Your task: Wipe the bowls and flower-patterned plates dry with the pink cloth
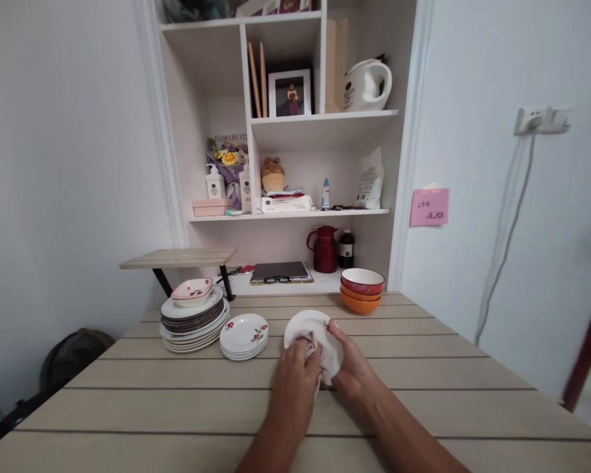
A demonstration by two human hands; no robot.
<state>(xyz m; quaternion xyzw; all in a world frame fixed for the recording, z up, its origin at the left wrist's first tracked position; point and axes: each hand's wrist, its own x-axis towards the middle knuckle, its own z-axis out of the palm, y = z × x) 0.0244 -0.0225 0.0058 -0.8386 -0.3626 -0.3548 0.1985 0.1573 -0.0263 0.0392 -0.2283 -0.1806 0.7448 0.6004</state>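
Note:
A small white plate (303,320) with a red flower near its rim is tilted up above the table, gripped at its right edge by my right hand (352,368), thumb on the face and fingers behind. My left hand (298,374) is closed on a crumpled pale pink cloth (328,368) pressed against the plate's face. Part of the cloth hangs below the fingers. Just left of my hands sits a short stack of small flowered plates (243,334). Farther left stands a taller stack of larger plates (194,328), topped by a red-rimmed squarish bowl (192,289).
Stacked red and orange bowls (361,292) stand at the table's back right. A small raised wooden shelf (177,258) on black legs is at the back left. Behind the slatted table (177,401), the shelving holds a dark red jug (324,251), a dark bottle (346,249) and a laptop-like slab (280,270).

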